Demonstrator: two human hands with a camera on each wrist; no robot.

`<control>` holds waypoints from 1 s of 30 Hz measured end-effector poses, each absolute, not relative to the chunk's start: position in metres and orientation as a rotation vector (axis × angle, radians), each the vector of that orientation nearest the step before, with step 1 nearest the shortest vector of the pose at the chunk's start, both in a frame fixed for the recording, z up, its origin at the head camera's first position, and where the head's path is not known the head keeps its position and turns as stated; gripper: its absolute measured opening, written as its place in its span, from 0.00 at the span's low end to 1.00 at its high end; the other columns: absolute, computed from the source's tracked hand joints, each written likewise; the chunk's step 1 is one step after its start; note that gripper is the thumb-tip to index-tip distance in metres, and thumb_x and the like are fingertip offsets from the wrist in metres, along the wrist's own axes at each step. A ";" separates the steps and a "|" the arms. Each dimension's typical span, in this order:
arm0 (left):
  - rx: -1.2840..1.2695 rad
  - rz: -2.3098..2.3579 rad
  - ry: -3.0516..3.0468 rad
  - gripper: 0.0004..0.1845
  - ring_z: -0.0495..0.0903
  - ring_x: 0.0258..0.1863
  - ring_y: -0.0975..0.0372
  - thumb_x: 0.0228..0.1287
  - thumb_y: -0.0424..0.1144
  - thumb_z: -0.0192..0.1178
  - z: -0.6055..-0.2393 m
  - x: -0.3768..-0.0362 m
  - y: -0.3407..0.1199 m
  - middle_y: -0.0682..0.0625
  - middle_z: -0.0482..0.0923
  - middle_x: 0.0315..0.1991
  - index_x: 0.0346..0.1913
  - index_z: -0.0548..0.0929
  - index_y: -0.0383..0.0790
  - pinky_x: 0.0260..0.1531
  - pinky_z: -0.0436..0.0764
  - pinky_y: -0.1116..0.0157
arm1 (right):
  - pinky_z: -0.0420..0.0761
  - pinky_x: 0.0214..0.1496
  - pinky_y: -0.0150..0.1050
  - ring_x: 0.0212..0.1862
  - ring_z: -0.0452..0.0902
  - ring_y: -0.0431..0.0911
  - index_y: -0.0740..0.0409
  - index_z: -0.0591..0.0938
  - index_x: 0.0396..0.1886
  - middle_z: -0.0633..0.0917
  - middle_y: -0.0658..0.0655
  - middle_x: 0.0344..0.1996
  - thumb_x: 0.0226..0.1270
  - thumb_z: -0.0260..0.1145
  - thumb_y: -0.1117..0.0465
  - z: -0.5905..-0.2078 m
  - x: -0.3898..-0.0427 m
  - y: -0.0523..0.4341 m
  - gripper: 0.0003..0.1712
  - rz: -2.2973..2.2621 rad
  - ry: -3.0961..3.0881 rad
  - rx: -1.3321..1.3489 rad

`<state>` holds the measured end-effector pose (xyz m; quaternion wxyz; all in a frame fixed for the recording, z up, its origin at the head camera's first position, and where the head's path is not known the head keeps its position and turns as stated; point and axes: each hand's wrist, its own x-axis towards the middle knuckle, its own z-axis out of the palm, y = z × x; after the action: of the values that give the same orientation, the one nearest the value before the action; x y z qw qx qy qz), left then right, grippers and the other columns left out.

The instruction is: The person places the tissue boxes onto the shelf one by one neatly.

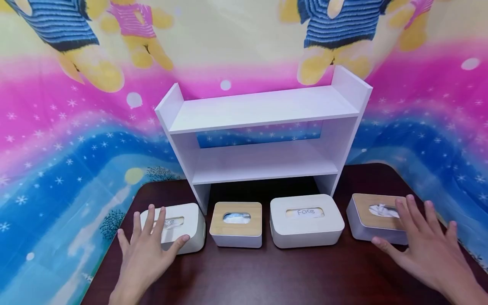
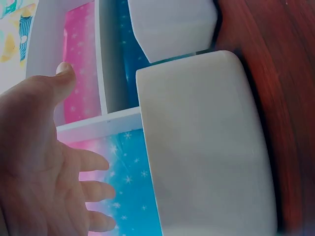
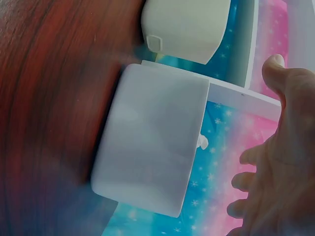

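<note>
Along the front edge of the dark wooden table, four tissue boxes stood in one row, each apart from its neighbour by a narrow gap. Nearest the left edge was the all-white box, rounded at its corners, with a slot in the lid and handwriting that the fingers partly hid. The left hand lay spread, fingers straight, over the near left part of this box, the thumb against its front wall; the left wrist view showed the palm open beside the box's smooth white side, and whether the fingers pressed the lid could not be told. Nearest the right edge was the wood-lidded box, white in the body, with white tissue standing out of its oval slot. The right hand was spread flat, fingers straight over the lid's right part and the thumb by the front lower corner; the right wrist view showed the box's plain wall just beside the open palm. Between these stood a second wood-lidded box and a larger white box marked "Face". Behind the row, at the table's back edge, stood a white two-tier shelf, both tiers bare. A bright printed cloth hung behind.
</note>
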<state>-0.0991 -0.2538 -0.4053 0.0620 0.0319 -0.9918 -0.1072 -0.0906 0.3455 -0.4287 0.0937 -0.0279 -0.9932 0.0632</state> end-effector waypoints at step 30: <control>-0.304 -0.554 -2.864 0.54 0.51 0.86 0.37 0.68 0.72 0.63 -0.406 -0.102 -0.157 0.42 0.53 0.88 0.87 0.56 0.50 0.76 0.53 0.23 | 0.22 0.83 0.74 0.89 0.32 0.67 0.53 0.50 0.90 0.49 0.70 0.87 0.68 0.75 0.35 -0.435 -0.087 0.294 0.64 0.555 -2.844 0.287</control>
<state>-0.1019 -0.1566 -0.4057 0.1041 -0.1031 -0.9712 -0.1878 -0.0872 0.2945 -0.4350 0.1147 0.0978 -0.9702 0.1894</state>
